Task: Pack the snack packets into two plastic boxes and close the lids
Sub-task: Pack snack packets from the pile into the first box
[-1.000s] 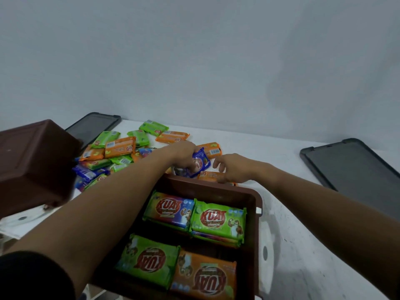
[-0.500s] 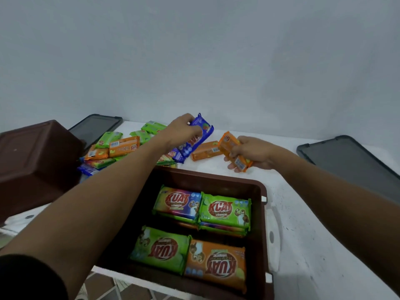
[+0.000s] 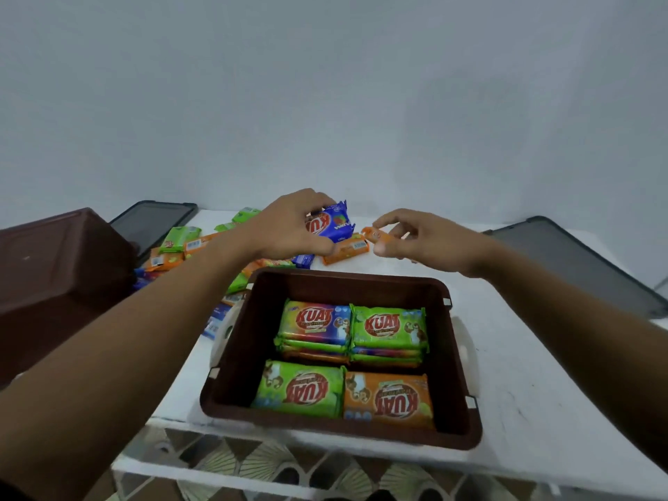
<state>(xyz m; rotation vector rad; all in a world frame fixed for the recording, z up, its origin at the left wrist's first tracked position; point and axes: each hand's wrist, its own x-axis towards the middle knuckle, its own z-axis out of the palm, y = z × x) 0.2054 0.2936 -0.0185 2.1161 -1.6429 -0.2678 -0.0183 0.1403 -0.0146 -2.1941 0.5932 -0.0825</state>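
Observation:
An open brown plastic box [image 3: 457, 359] stands at the table's near edge with several snack packets [image 3: 388, 327] stacked flat inside. Beyond its far rim, my left hand [image 3: 285, 226] grips a blue packet [image 3: 334, 224] held up above the table. My right hand [image 3: 423, 240] pinches an orange packet [image 3: 379, 236] by its end, level with the blue one. A pile of loose green, orange and blue packets [image 3: 180, 240] lies at the back left. A second brown box [image 3: 54, 269] sits bottom-up at the left.
Two dark grey lids lie flat on the white table, one at the back left [image 3: 151, 222] and one at the right [image 3: 578, 262]. A pale wall closes the back. Patterned floor shows below the table's front edge.
Both hands lifted a packet each off the pile behind the box. They now hold them closer together above the box's far rim. The view has tilted down.

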